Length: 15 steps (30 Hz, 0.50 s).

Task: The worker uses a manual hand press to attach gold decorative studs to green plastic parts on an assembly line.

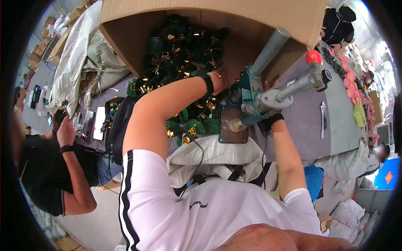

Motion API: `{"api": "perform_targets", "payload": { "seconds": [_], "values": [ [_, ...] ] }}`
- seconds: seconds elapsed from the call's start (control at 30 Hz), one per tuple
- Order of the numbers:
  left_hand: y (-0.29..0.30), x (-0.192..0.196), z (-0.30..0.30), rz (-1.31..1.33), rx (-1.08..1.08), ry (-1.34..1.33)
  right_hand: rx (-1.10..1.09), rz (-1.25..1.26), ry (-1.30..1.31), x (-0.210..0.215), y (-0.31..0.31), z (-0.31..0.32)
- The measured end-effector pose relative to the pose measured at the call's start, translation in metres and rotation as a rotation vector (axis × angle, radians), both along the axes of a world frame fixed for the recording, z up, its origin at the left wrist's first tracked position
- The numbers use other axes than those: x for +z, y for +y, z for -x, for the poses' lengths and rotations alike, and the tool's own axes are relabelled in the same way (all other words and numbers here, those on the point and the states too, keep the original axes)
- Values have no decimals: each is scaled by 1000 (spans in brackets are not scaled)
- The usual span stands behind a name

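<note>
Nearest us, at the lower centre of the frame, a white woven sheet (217, 152) lay along the near edge of the grey table (303, 134). Just above it stood the hand press (251, 98), its base plate (232, 137) at centre, its thick metal bar (271, 50) slanting toward the upper right. Our right hand (268, 85) was the nearer of our 2 to the press, reaching behind its body right of centre; most of it was hidden, so we could not tell whether it gripped anything. Our left hand (222, 81), above centre, was nearer the green-and-gold pieces (186, 62); its fingers were mostly out of sight, and we could not tell if they held 1. The pieces lay mostly left of both hands, their long heap running from beside the base plate up into the open cardboard box (209, 8) at the upper centre.
</note>
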State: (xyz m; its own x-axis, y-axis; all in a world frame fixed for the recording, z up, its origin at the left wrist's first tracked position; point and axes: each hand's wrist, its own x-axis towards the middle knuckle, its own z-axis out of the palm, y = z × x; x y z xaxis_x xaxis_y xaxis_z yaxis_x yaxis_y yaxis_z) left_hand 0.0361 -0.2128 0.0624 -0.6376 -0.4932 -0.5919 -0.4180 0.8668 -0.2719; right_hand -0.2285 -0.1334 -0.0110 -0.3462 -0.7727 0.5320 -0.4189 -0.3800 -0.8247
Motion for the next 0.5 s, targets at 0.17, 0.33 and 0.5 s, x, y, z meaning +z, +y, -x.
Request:
{"api": "perform_targets", "payload": {
  "seconds": [0.17,0.33,0.5],
  "values": [
    [68,46,-26,-55,89,253,134,-38,-171,15,33,-15],
    [97,115,-71,19,161,1099,822,-220,-569,14,-20,-8],
    [195,163,-137,244,625,1245,892,-295,-662,5,-22,-34]
  ]
}}
